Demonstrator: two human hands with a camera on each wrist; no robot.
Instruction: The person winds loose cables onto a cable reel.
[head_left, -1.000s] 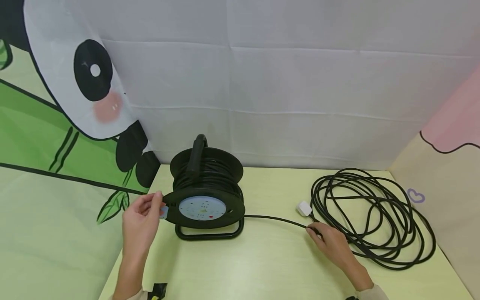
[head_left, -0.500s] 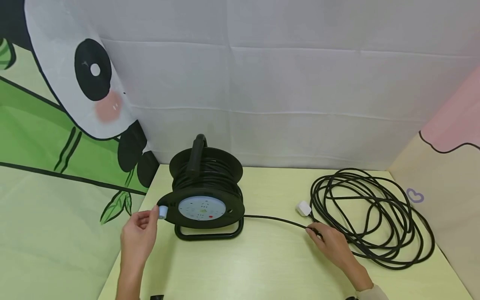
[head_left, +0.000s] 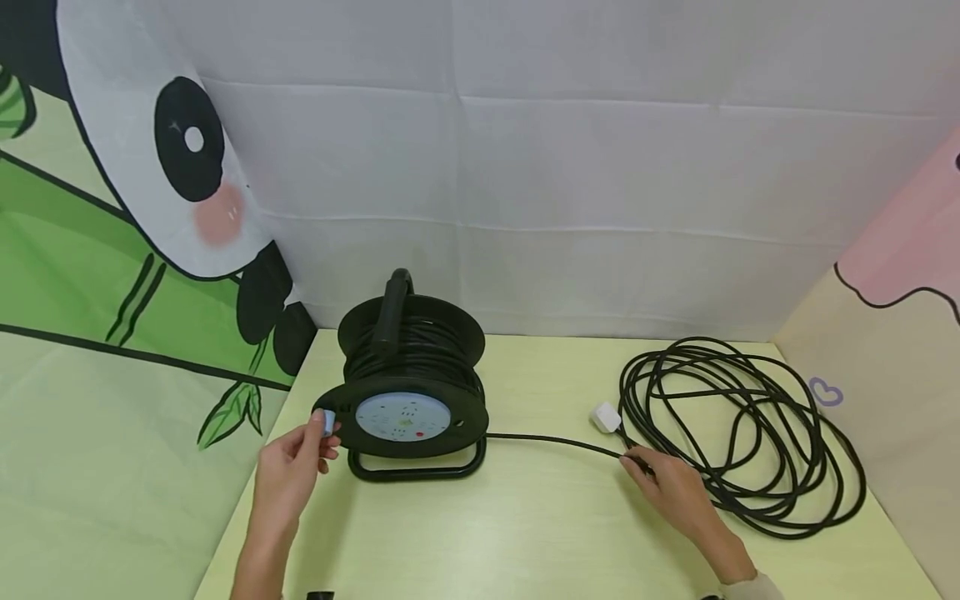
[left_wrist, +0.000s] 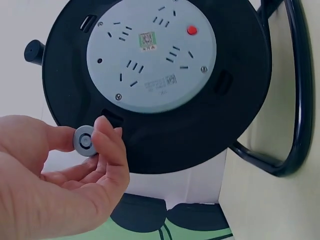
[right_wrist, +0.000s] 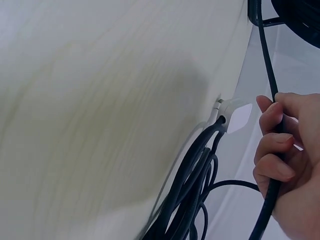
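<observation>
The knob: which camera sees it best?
The left wrist view. There the knob looks biggest, its round end facing us, pinched in the left hand. The head view shows it small, partly covered by the hand. The right wrist view doesn't show it.

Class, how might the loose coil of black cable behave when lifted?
The coil will probably flop: its loops lie slack. It may tangle, since loops cross and no tie shows. The white plug might swing, being at one end.

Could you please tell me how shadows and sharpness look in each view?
Head: a soft shadow on the table beside the left arm; left wrist: the reel's socket slots fairly sharp, its small print illegible; right wrist: a broad soft shadow, the plug's face bright.
</observation>
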